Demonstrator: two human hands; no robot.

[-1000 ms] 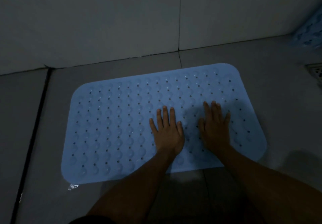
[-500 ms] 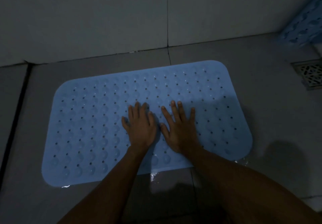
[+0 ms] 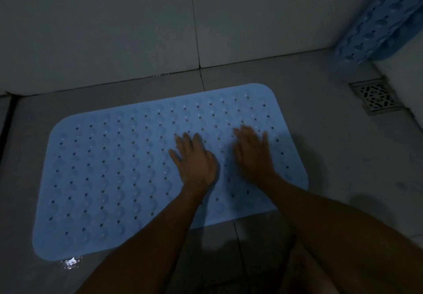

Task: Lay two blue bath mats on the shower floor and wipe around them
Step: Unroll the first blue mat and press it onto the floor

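Note:
A light blue bath mat (image 3: 109, 174) with rows of small holes and bumps lies flat on the grey tiled shower floor. My left hand (image 3: 194, 158) rests palm down on the mat's right half, fingers spread. Just to its right, my right hand (image 3: 253, 154) is also palm down on the mat, blurred by motion. Neither hand holds anything. A second blue mat (image 3: 380, 19) leans against the wall in the top right corner, partly cut off by the frame's edge.
A square metal floor drain (image 3: 375, 96) sits at the right, beyond the mat. Grey tiled walls (image 3: 114, 30) rise behind the mat. A wet glint (image 3: 69, 262) shows by the mat's near left corner. A dark joint (image 3: 6, 122) runs along the floor's left edge.
Both hands slid left across the mat, then back to the right; the right hand now sits further from the left one. The view drifted so the drain and second mat show more.

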